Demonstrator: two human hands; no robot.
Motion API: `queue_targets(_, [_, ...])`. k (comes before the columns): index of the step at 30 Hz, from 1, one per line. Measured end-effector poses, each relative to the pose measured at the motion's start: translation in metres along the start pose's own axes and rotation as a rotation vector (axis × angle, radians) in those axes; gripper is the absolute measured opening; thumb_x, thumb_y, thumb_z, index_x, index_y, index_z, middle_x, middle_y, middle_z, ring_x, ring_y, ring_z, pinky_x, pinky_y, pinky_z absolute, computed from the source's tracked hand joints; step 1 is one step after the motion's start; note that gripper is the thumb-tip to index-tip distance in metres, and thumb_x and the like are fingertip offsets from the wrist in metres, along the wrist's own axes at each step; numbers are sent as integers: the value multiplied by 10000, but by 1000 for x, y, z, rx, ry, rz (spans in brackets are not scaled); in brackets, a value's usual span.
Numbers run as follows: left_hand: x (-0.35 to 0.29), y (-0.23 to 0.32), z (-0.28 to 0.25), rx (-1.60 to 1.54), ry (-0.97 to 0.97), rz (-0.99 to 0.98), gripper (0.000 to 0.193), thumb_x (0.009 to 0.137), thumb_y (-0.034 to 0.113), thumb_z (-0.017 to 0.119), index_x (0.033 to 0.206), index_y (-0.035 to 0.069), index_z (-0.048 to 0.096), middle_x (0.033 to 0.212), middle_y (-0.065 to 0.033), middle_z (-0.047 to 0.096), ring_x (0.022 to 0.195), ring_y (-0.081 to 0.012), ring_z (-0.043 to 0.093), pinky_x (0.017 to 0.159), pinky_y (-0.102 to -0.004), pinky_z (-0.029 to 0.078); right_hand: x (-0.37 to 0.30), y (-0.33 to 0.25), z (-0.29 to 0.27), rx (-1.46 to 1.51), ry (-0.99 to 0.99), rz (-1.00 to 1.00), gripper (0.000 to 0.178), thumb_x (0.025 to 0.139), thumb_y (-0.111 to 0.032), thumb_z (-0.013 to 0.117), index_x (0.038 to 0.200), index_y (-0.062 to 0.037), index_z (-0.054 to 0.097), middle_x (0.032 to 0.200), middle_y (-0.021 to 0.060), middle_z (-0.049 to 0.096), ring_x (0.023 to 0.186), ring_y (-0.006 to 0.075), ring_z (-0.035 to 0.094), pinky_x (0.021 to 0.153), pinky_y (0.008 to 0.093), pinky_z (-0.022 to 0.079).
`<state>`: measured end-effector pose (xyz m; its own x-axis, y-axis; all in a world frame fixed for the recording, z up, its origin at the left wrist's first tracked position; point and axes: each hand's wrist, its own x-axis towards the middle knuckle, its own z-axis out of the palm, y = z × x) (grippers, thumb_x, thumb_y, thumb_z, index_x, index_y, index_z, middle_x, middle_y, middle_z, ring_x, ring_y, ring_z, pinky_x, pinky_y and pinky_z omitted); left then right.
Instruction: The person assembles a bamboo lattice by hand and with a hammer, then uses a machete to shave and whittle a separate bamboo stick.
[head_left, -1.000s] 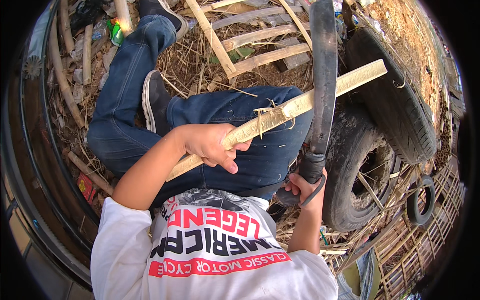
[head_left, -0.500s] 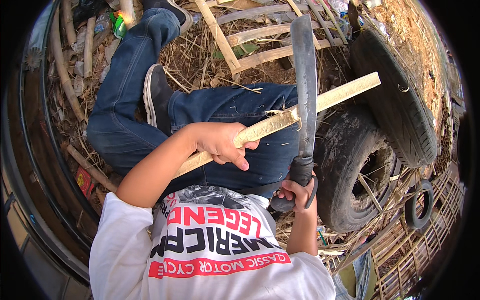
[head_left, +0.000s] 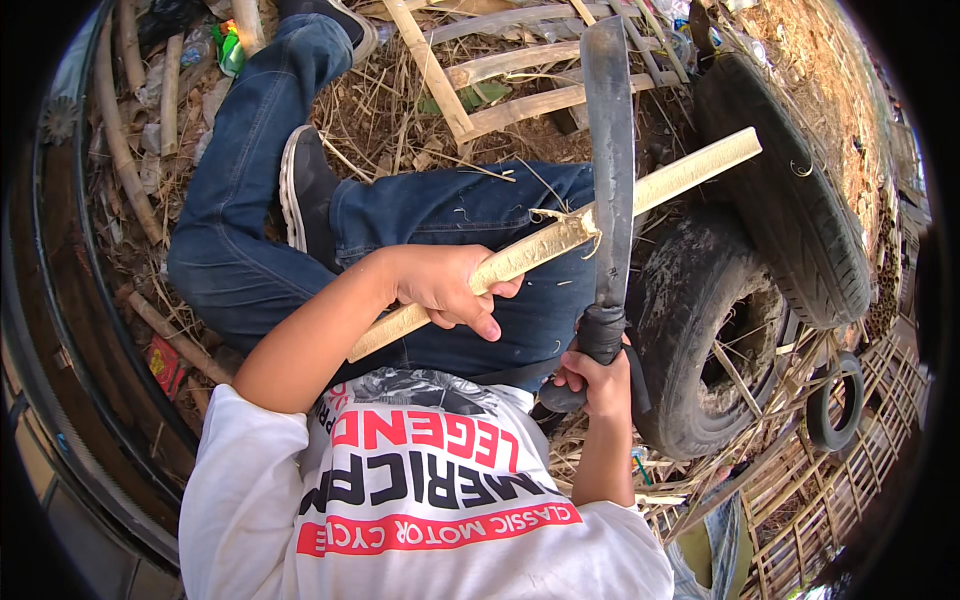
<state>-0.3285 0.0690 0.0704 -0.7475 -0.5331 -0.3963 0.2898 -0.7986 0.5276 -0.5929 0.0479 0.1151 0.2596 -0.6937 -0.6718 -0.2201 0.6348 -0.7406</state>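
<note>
My left hand (head_left: 450, 288) grips a pale split bamboo strip (head_left: 530, 249), which runs from my lap up to the right, above my bent leg. In my right hand (head_left: 597, 375) is the black-wrapped handle of a machete (head_left: 610, 160), its long dark blade pointing away from me. The blade crosses in front of the strip near its middle and hides a short length of it. Curled shavings and a rough, frayed spot (head_left: 580, 226) show on the strip just left of the blade.
Two worn tyres, one lying (head_left: 690, 330) and one leaning (head_left: 785, 190), stand close on the right. A smaller tyre (head_left: 835, 405) and a bamboo lattice (head_left: 830, 500) are beyond. Bamboo slats (head_left: 525, 115), dry straw and litter cover the ground ahead. A dark metal frame (head_left: 75, 270) curves along the left.
My right hand and the machete handle have shifted up slightly, with the blade still across the strip. The strip's far end has dipped a little less than before, sitting slightly higher.
</note>
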Motion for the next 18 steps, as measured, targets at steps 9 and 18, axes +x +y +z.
queue_targets(9, [-6,-11,-7,-50,-4,-22,455,756,-54,719,837,158,324,587,92,282,442,-7,259,366,-209,212,4,8,10,48,62,20,412,654,6,623,1032,33,462,578,63,474,394,125,432,437,299,462])
queue_targets(18, [-19,5,-11,232,259,-6,451,742,-18,752,799,143,335,570,87,303,441,-23,287,387,-231,239,-24,-1,-43,-52,284,-119,300,662,81,615,923,11,485,614,70,524,412,136,481,438,297,488])
